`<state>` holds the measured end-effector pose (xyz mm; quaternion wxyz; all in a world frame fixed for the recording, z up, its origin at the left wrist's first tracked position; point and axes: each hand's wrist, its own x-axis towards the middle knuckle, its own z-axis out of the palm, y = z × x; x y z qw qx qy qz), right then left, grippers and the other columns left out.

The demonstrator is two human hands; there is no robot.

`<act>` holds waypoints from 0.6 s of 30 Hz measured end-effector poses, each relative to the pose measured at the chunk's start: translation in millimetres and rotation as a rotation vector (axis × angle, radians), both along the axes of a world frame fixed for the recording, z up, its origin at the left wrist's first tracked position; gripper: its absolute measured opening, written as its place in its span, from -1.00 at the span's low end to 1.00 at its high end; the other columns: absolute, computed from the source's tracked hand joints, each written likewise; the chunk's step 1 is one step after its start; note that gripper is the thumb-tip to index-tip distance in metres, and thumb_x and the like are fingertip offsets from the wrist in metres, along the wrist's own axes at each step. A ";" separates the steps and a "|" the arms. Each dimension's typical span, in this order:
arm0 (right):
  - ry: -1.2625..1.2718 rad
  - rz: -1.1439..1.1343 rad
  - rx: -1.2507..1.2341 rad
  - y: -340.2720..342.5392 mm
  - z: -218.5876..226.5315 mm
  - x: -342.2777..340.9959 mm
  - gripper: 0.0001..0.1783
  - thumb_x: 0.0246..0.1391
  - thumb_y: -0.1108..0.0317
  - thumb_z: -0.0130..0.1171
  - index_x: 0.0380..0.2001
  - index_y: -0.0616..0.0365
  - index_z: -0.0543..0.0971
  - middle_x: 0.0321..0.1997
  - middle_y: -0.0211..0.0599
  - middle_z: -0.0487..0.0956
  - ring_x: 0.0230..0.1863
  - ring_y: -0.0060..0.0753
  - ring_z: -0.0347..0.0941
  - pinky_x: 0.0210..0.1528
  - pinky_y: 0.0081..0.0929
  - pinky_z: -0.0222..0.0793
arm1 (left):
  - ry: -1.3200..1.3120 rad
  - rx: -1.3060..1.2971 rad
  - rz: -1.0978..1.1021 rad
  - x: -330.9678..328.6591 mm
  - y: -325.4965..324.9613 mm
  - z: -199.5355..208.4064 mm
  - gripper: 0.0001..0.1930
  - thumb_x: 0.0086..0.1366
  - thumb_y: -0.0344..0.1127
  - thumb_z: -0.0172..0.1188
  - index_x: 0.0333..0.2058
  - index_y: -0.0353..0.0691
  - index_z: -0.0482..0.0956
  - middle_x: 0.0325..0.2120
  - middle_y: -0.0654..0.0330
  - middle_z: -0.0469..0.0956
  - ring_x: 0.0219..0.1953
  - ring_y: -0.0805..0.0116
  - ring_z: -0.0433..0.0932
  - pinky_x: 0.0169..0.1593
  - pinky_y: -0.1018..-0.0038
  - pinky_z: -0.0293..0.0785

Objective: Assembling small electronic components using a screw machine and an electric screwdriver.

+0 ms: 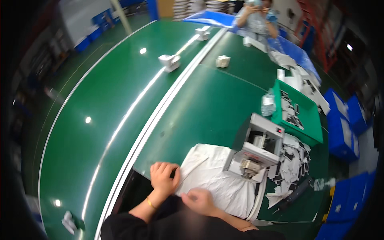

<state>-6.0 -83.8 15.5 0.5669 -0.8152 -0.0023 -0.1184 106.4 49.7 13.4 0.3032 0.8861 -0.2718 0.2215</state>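
Observation:
My left hand (163, 178), with a yellow band on its wrist, is at the near left edge of a white cloth (210, 168). Its fingers are curled, and a dark spot shows between thumb and fingers; whether that is a small thing or a gap I cannot make out. Over the cloth's near edge, my right hand (200, 201) is closed and slightly blurred, so anything in it stays hidden. To the right of both hands stands a grey bench machine (256, 150) with open bays and a small red light, its front against the cloth.
Right of the machine lies a heap of white and black pieces (291, 162), with a green bin (306, 114) behind it. A clear bottle (268, 104) stands beside the bin. White parts (171, 63) sit on the green conveyor (108, 100) at left. Another person (258, 20) is at the far end.

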 end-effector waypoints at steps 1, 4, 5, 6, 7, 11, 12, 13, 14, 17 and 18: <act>0.025 0.023 0.019 1.0 -0.1 -0.6 -0.68 0.03 0.32 0.32 -0.70 0.15 0.47 -0.70 -0.20 0.44 -0.65 -0.18 0.39 -0.57 -0.30 0.25 | -0.010 -0.022 0.004 0.5 3.4 -8.5 -0.92 0.01 -0.37 0.31 -0.49 -0.08 0.57 -0.49 0.27 0.52 -0.33 0.19 0.47 -0.18 0.30 0.33; 0.055 0.025 0.032 -1.9 -4.9 -0.6 -0.66 0.02 0.39 0.32 -0.72 0.18 0.43 -0.71 -0.25 0.41 -0.68 -0.33 0.30 -0.58 -0.38 0.18 | -0.021 -0.029 0.021 0.9 -2.8 -3.5 -0.93 0.03 -0.37 0.31 -0.48 -0.08 0.59 -0.50 0.26 0.53 -0.35 0.21 0.47 -0.22 0.31 0.32; 0.025 0.024 0.031 -1.3 -5.6 -0.2 -0.65 0.02 0.43 0.31 -0.73 0.21 0.40 -0.73 -0.30 0.39 -0.69 -0.48 0.23 -0.59 -0.49 0.14 | -0.002 -0.028 0.028 -0.9 -2.3 -1.7 -0.93 0.04 -0.34 0.31 -0.48 -0.07 0.59 -0.50 0.26 0.52 -0.35 0.22 0.47 -0.22 0.32 0.32; 0.033 0.028 0.030 1.7 -6.4 -0.2 -0.65 0.04 0.43 0.31 -0.72 0.21 0.40 -0.73 -0.34 0.38 -0.67 -0.54 0.21 -0.59 -0.51 0.14 | -0.011 -0.038 0.029 -1.0 1.6 -4.1 -0.93 0.05 -0.33 0.30 -0.47 -0.07 0.58 -0.49 0.27 0.52 -0.34 0.23 0.47 -0.22 0.32 0.32; 0.040 0.031 0.025 2.4 -8.5 -1.5 -0.64 0.05 0.44 0.30 -0.71 0.21 0.39 -0.73 -0.39 0.37 -0.65 -0.60 0.20 -0.58 -0.52 0.13 | -0.012 -0.037 0.034 -2.6 4.1 -7.2 -0.93 0.07 -0.32 0.29 -0.44 -0.07 0.59 -0.48 0.27 0.52 -0.33 0.23 0.47 -0.20 0.31 0.33; 0.081 0.054 0.110 -0.3 -20.4 -5.1 -0.63 0.15 0.44 0.24 -0.68 0.19 0.36 -0.69 -0.58 0.30 -0.58 -0.73 0.12 -0.55 -0.60 0.08 | 0.027 -0.069 0.059 -9.5 8.4 -10.6 -0.88 0.11 -0.28 0.27 -0.36 -0.08 0.58 -0.42 0.25 0.53 -0.27 0.22 0.47 -0.15 0.30 0.33; 0.072 0.041 0.083 -3.4 -25.6 -6.1 -0.62 0.17 0.44 0.23 -0.68 0.17 0.35 -0.69 -0.59 0.28 -0.59 -0.73 0.10 -0.55 -0.61 0.06 | 0.035 -0.069 0.051 -9.7 8.7 -13.4 -0.85 0.11 -0.26 0.27 -0.32 -0.08 0.57 -0.42 0.24 0.52 -0.28 0.21 0.47 -0.15 0.29 0.32; 0.060 0.030 0.056 -5.0 -32.2 -5.7 -0.62 0.19 0.43 0.21 -0.67 0.16 0.34 -0.69 -0.60 0.27 -0.59 -0.73 0.09 -0.55 -0.61 0.05 | 0.022 -0.106 0.041 -9.4 8.0 -16.3 -0.82 0.11 -0.26 0.28 -0.29 -0.08 0.56 -0.43 0.23 0.51 -0.27 0.19 0.46 -0.15 0.28 0.32; 0.068 0.093 0.062 -5.2 -33.5 -5.4 -0.62 0.19 0.43 0.21 -0.67 0.16 0.34 -0.69 -0.60 0.27 -0.59 -0.73 0.09 -0.55 -0.61 0.05 | 0.021 -0.162 0.019 -8.8 7.0 -13.4 -0.82 0.12 -0.26 0.27 -0.28 -0.09 0.56 -0.45 0.23 0.48 -0.26 0.18 0.45 -0.14 0.28 0.32; -0.013 0.042 0.064 -4.2 -29.3 -2.1 -0.60 0.23 0.40 0.19 -0.66 0.13 0.31 -0.69 -0.62 0.23 -0.60 -0.76 0.05 -0.56 -0.64 -0.01 | -0.009 -0.420 -0.009 -3.9 18.8 -7.1 -0.69 0.09 -0.32 0.31 -0.16 -0.14 0.52 -0.28 0.14 0.52 -0.13 0.10 0.45 -0.02 0.27 0.33; 0.006 0.044 0.091 -3.4 -29.6 -1.0 -0.59 0.24 0.39 0.18 -0.67 0.12 0.30 -0.68 -0.63 0.23 -0.60 -0.77 0.03 -0.56 -0.65 -0.03 | -0.048 -0.373 0.076 -5.3 38.2 -4.6 -0.65 0.08 -0.32 0.32 -0.13 -0.15 0.51 -0.23 0.12 0.52 -0.10 0.08 0.44 0.02 0.25 0.32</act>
